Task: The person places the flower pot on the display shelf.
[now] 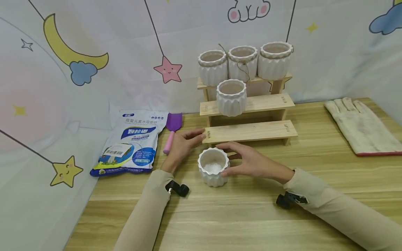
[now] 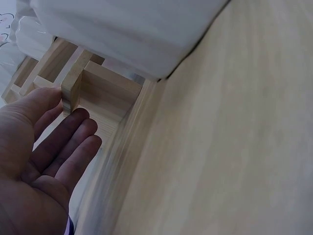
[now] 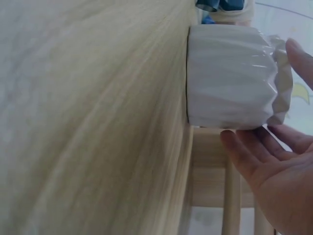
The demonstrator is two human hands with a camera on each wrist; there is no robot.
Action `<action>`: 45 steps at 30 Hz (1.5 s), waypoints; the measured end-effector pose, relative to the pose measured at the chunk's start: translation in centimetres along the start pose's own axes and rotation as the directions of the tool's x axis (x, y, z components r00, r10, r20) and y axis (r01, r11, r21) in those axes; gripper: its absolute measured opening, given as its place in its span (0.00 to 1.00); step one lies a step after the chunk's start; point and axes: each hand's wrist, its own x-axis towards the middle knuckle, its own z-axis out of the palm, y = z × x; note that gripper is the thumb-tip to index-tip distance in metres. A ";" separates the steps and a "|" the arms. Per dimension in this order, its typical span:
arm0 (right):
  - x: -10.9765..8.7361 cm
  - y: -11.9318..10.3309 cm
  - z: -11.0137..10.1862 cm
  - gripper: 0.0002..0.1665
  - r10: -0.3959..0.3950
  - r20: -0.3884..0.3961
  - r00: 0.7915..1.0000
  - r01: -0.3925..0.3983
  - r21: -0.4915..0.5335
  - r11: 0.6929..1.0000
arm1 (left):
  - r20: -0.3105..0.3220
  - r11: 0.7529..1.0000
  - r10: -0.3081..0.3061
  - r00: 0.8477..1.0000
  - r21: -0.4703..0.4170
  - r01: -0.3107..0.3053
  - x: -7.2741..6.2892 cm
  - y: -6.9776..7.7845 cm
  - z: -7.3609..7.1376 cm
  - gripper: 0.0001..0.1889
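Observation:
A small white fluted ceramic pot [image 1: 213, 174] stands upright on the wooden table. My right hand [image 1: 248, 160] holds it at the right side, thumb near the front rim and fingers behind. In the right wrist view, the fingertips [image 3: 244, 139] lie along the side of the pot [image 3: 230, 76]. With my left hand [image 1: 185, 143] I grip the left end of the lowest step of a three-tier wooden stand [image 1: 248, 131]. Its thumb meets the board end [image 2: 72, 90] in the left wrist view, the other fingers lying below.
Three white pots with twine [image 1: 243, 64] line the top tier; another white pot [image 1: 231, 99] sits on the middle tier. Left lies a printed fertilizer bag [image 1: 132, 139] beside a purple shovel with a pink handle [image 1: 173, 122]. A pale glove [image 1: 361, 125] rests at right.

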 end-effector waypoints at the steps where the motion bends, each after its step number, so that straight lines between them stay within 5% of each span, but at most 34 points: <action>1: 0.0 0.0 0.1 0.47 -0.001 -0.001 1.000 0.001 -0.003 1.000 | 0.001 1.000 0.002 1.000 0.000 -0.002 0.0 0.0 0.0 0.17; 16: 0.6 0.5 0.4 0.51 -0.004 0.035 0.999 0.003 0.018 1.000 | -0.005 1.000 -0.010 1.000 0.013 0.010 0.0 0.1 0.0 0.17; 45: 0.6 0.7 0.5 0.45 -0.064 -0.070 0.995 0.064 -0.003 0.998 | -0.007 1.000 -0.005 1.000 0.005 0.005 0.0 0.1 0.1 0.17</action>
